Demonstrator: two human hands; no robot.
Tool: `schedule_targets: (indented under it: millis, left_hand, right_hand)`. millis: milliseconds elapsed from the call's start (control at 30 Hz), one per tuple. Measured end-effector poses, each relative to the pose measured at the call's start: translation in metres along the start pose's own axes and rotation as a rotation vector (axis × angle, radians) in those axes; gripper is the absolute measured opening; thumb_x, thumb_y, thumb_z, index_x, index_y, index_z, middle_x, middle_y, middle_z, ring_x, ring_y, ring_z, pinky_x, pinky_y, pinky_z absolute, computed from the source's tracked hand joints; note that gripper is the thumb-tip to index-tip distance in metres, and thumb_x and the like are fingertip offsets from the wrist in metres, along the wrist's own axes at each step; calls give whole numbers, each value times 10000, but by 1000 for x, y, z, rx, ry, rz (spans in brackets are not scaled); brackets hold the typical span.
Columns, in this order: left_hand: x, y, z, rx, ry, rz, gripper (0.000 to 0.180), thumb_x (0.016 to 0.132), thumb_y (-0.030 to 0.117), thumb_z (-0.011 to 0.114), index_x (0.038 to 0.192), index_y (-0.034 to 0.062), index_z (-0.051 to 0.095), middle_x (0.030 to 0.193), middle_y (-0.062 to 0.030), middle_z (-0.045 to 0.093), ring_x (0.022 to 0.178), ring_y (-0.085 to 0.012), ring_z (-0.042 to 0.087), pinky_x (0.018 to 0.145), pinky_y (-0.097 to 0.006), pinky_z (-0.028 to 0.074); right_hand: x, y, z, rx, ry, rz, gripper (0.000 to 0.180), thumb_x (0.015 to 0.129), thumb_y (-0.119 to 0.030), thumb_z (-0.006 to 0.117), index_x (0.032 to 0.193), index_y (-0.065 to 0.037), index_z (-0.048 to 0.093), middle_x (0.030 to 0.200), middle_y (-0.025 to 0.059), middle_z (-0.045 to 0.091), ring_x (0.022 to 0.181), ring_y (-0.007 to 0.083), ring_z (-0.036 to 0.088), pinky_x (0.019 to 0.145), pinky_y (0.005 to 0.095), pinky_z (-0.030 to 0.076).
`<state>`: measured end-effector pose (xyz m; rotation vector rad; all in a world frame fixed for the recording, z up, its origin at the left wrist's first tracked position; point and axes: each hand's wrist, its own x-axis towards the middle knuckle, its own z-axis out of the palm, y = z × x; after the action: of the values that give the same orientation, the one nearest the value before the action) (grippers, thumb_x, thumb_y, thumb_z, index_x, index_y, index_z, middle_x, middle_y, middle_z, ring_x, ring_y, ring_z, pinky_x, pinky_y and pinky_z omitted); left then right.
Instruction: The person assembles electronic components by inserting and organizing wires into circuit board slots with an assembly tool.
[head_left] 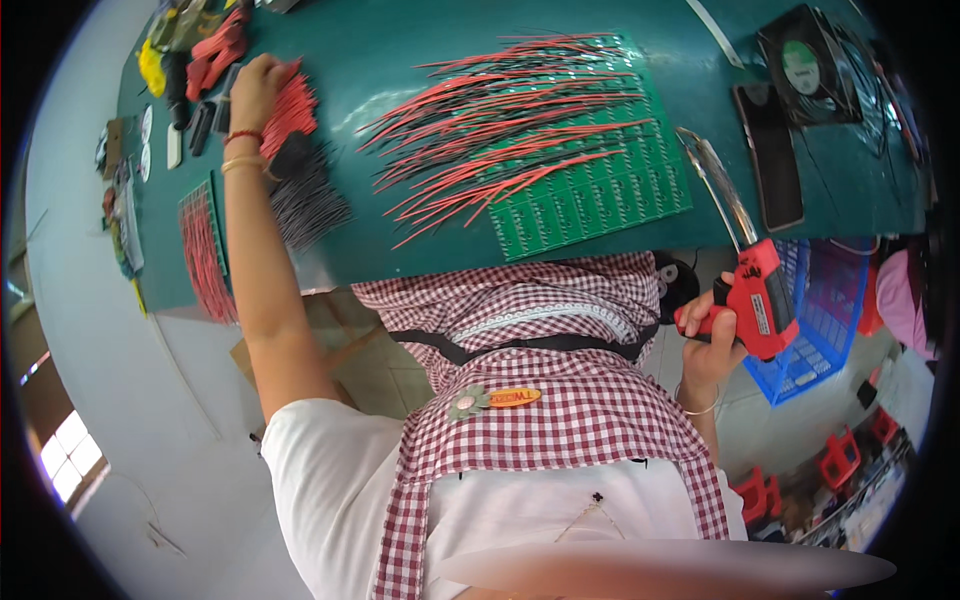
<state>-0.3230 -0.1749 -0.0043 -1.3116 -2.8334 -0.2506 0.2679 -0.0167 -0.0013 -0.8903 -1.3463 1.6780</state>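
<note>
My left hand (pixel 258 88) reaches to the far left of the bench, its fingers bent together at the top end of a pile of short red wires (pixel 292 118). How many wires are between the fingertips is hidden. Below that pile lies a bundle of black wires (pixel 308 205). My right hand (pixel 712 335) grips a red soldering gun (pixel 762 305) at the bench's front edge, its metal tip and feed tube pointing up and away. Between my hands, a panel of green circuit boards (pixel 600 205) lies flat, with rows of red and black wires (pixel 500 125) extending leftward from it.
A smaller board with red wires (pixel 205 250) lies at the bench's left edge. Tools with red handles (pixel 215 50) lie far left. A phone (pixel 768 155) and a solder spool (pixel 800 68) are at the right. A blue basket (pixel 815 330) stands below the right edge.
</note>
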Motion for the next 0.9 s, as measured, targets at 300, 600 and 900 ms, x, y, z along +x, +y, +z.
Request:
schedule_targets:
  millis: [300,600,900]
  left_hand:
    - [-8,50,-7,-273,306,121,131,880,158,557,892,32,591,707,-103,596,601,-194,563,590,-293,451]
    - [-100,320,2,-637,-18,364,74,804,78,607,841,20,579,752,-64,575,654,-154,549,563,-272,425]
    - [-104,362,39,-440,45,437,93,708,73,606,780,17,588,897,-59,519,867,-236,487,731,-374,375]
  right_hand:
    - [0,4,-6,-19,49,-7,386,917,-242,446,1188,28,404,643,73,465,471,117,407,455,269,379]
    - [-1,6,-4,-9,25,19,387,914,-231,458,1192,35,413,629,67,465,473,113,416,461,265,393]
    - [-8,11,-14,-62,-30,118,381,905,-216,492,1181,36,418,631,63,480,492,108,432,473,257,396]
